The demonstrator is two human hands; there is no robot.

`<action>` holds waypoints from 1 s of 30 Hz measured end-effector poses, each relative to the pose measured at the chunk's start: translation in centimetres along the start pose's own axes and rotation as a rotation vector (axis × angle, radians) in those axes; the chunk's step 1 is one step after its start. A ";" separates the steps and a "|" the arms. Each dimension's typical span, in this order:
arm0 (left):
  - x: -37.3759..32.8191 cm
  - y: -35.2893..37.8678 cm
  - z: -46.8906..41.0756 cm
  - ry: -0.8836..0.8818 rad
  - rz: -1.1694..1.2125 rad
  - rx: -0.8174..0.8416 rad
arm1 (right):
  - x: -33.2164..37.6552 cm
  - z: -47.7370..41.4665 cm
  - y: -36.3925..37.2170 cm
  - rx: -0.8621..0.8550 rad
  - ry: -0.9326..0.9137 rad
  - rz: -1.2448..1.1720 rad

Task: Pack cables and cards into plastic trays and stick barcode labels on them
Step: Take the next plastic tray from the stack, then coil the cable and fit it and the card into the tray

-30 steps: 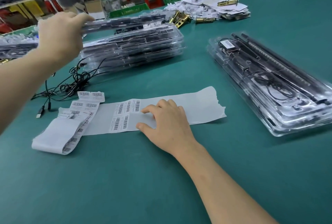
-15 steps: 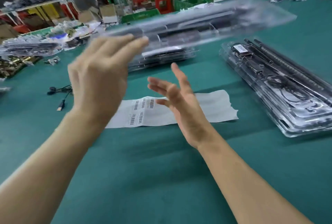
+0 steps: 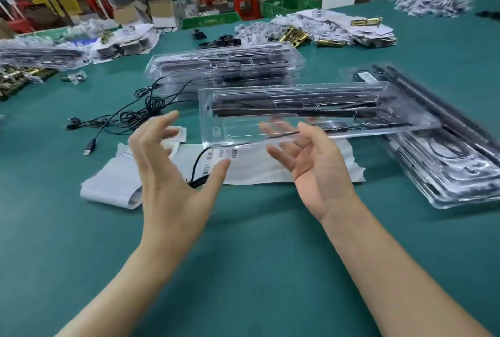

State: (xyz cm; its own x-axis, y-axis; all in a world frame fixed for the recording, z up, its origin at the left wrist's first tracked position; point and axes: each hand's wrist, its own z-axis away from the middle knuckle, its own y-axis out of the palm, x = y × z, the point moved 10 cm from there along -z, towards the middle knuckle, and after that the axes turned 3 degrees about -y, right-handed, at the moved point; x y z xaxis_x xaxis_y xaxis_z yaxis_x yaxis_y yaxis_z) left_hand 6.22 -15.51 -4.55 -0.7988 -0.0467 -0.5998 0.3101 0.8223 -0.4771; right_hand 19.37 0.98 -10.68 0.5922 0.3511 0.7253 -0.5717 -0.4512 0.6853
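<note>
Barcode labels (image 3: 221,153) on the backing paper (image 3: 270,171) carry bars, no legible text.

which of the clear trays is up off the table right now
The single tray above the label sheet, over the right hand. The stack behind it and the stack on the right both lie on the table.

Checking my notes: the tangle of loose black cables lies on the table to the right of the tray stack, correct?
Not quite. The head view shows the loose black cables lying to the left of the tray stack, on the table.
</note>
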 end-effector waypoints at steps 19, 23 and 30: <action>1.8 2.2 3.7 -0.091 -0.042 0.309 | -2.2 1.0 -0.7 -0.125 -0.037 0.071; -3.5 4.5 6.3 0.229 -0.127 0.483 | -3.4 1.6 -0.6 -0.174 0.001 0.098; -2.8 4.0 5.9 0.171 0.025 0.515 | -2.6 3.1 -1.3 -0.302 0.047 0.134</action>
State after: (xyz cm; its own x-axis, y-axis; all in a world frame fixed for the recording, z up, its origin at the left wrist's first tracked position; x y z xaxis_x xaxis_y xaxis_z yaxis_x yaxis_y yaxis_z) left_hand 12.72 -15.40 -8.62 -0.8472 0.0973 -0.5222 0.5081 0.4356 -0.7431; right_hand 20.33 -1.83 -13.67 0.4774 0.3453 0.8080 -0.7895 -0.2351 0.5669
